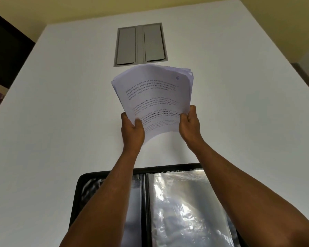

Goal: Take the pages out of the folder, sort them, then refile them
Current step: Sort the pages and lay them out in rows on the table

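I see both hands at frame centre gripping the stack of pages (152, 102) above the white worktop (61, 122): left hand (132, 130) and right hand (189, 123) each have fingers curled round a lower corner. The folder (168, 202) lies open at the bottom centre of the frame.

There is one stack of printed pages (152, 102); the number of sheets in it cannot be counted. One open black folder (151, 207) with clear plastic sleeves lies on one white table (61, 104). There are two hands: one left hand (132, 130), one right hand (189, 123), and one grey cable hatch (140, 44) with two flaps.
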### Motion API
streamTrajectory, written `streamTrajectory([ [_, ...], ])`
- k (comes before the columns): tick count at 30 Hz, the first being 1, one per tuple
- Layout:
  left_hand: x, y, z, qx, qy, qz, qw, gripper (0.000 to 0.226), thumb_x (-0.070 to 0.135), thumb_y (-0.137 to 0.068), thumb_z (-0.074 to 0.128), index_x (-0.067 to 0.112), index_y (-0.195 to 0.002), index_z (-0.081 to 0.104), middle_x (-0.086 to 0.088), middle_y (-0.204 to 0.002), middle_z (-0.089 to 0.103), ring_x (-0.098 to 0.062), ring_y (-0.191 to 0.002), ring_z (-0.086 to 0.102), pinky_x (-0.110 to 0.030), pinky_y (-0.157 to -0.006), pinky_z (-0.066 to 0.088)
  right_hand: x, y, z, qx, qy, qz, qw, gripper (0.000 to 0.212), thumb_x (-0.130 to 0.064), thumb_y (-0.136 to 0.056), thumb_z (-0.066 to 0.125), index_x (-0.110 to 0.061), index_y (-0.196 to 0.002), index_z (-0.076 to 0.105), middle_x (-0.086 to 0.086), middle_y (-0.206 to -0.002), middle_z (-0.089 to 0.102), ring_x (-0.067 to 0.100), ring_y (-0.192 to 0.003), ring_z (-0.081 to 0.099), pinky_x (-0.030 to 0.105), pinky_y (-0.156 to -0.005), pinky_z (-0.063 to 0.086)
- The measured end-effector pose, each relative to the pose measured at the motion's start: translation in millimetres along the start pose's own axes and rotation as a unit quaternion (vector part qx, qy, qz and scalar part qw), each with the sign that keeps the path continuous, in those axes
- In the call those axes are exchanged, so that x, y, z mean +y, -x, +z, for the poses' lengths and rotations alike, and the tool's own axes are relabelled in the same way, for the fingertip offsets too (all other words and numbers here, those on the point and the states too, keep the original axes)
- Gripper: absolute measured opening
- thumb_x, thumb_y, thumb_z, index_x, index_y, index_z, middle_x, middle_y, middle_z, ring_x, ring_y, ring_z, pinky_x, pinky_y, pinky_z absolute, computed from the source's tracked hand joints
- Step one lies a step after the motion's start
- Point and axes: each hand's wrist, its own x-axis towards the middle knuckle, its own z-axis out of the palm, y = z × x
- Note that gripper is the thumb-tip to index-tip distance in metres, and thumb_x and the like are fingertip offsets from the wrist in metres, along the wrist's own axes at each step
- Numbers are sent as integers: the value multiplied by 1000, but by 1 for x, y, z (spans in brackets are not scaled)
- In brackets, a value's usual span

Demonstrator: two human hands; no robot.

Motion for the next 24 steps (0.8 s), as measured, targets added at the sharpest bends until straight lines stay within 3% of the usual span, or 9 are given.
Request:
streamTrajectory([
  [3, 3, -11, -9, 27, -36, 20, 999, 22, 3, -98, 45, 10, -119, 47, 6, -108, 55, 6, -82, 51, 4, -63, 39, -2, -8, -4, 2, 53, -45, 998, 17, -10, -101, 38, -6, -117, 44, -2, -104, 56, 6, -78, 54, 11, -61, 42],
  [5, 7, -25, -19, 33, -58, 4, 998, 17, 3, -94, 48, 12, -108, 49, 8, -99, 57, 6, -77, 52, 1, -59, 40, -5, -19, -4, -13, 83, -42, 996, 18, -12, -99, 43, -7, -116, 48, -3, -103, 56, 11, -82, 54, 15, -61, 39],
  [9, -11, -53, -31, -21, -72, -139, 987, 26, 5, -87, 48, 13, -111, 56, 2, -104, 64, -7, -81, 60, -17, -58, 45, 10, -35, 12, -73, 133, 14, 988, 23, -16, -97, 49, -7, -118, 53, 2, -107, 60, 15, -89, 53, 23, -74, 37],
  [13, -39, -75, -30, -49, -131, -185, 973, 33, 5, -85, 53, 11, -117, 56, -7, -117, 64, -22, -96, 63, -29, -74, 51, 38, -42, 32, -85, 156, 64, 982, 28, -21, -95, 57, -6, -119, 56, 7, -117, 63, 21, -100, 58, 24, -78, 37],
  [16, -53, -87, -28, -73, -197, -171, 962, 41, 6, -87, 54, 11, -128, 50, -8, -125, 59, -24, -105, 59, -30, -81, 48, 52, -48, 38, -90, 174, 99, 976, 26, -23, -93, 60, -8, -115, 57, 4, -105, 63, 24, -103, 59, 26, -78, 38],
  [19, -67, -91, -32, -80, -252, -161, 951, 53, 12, -90, 55, 10, -140, 40, -11, -136, 53, -27, -120, 52, -28, -93, 41, 61, -50, 35, -76, 189, 122, 971, 30, -28, -93, 59, -12, -117, 56, 5, -111, 65, 25, -106, 59, 28, -82, 42],
  [21, -73, -83, -40, -64, -266, -132, 953, 60, 16, -90, 57, 10, -145, 34, -12, -139, 50, -27, -126, 48, -30, -102, 38, 61, -42, 24, -51, 230, 87, 968, 35, -32, -95, 57, -12, -123, 54, 7, -117, 65, 26, -108, 60, 33, -89, 46],
  [24, -80, -49, -57, -33, -276, -35, 960, 58, 20, -92, 58, 11, -145, 36, -10, -142, 46, -26, -128, 46, -39, -108, 38, 55, 1, 1, 15, 278, -80, 957, 28, -30, -96, 55, -12, -116, 62, 4, -112, 68, 23, -100, 62, 37, -89, 46],
])
